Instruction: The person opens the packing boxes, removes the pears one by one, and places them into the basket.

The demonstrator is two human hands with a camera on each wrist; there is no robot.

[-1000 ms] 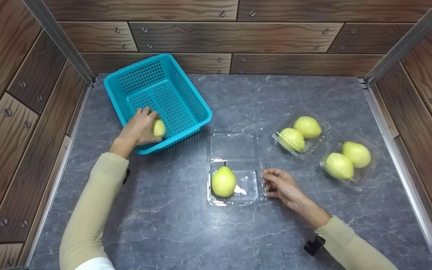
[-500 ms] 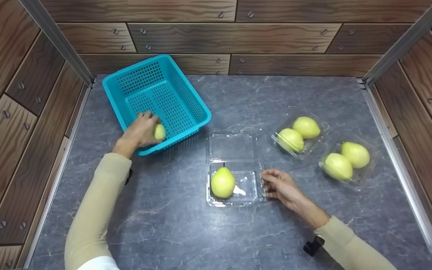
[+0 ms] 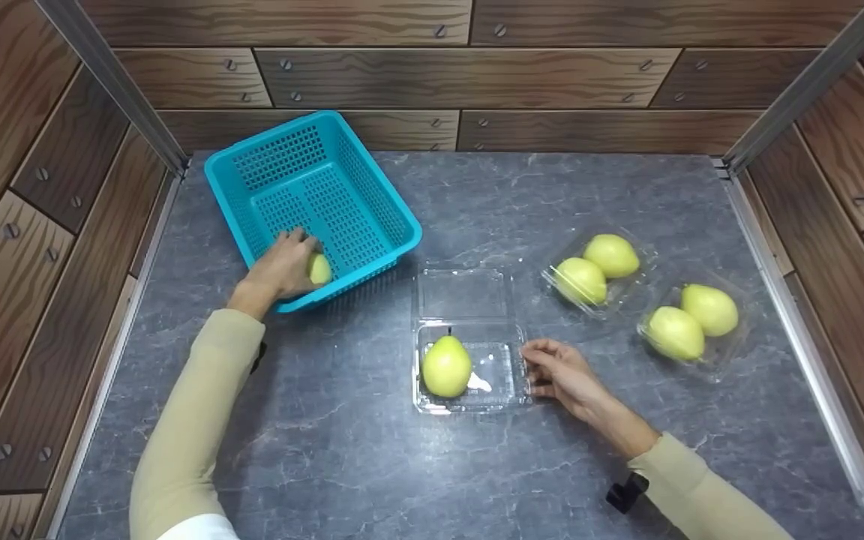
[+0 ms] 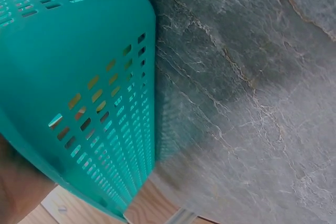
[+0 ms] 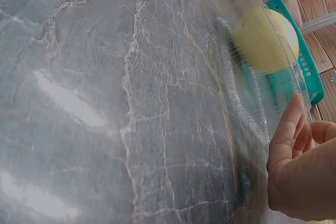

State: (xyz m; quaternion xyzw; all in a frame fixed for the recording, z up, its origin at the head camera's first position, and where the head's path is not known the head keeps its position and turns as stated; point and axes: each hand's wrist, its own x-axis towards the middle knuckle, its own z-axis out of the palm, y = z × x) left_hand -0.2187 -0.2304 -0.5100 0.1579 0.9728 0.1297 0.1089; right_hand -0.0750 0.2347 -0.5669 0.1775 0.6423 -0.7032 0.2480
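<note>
In the head view my left hand [image 3: 280,264] reaches over the near rim of a teal plastic basket [image 3: 402,217] and grips a yellow-green pear [image 3: 319,268], partly hidden by the fingers. From the left wrist, the basket's slotted wall [image 4: 105,103] fills the left side, with yellow glimpsed through its holes. My right hand [image 3: 563,375] pinches the right edge of a clear plastic clamshell container [image 3: 496,375], fingers and thumb meeting at its rim in the right wrist view. The container's lid [image 3: 464,292] lies folded back. One upright pear [image 3: 447,366] sits in its left half.
To the right stand two clear clamshells, each with two pears: one farther back [image 3: 582,281], one nearer the right side [image 3: 674,334]. Wood-patterned walls [image 3: 469,79] enclose the grey marbled table [image 3: 372,472] at the back and sides.
My left hand and its pear have shifted slightly toward the basket's near wall. The right hand keeps its hold on the container's edge.
</note>
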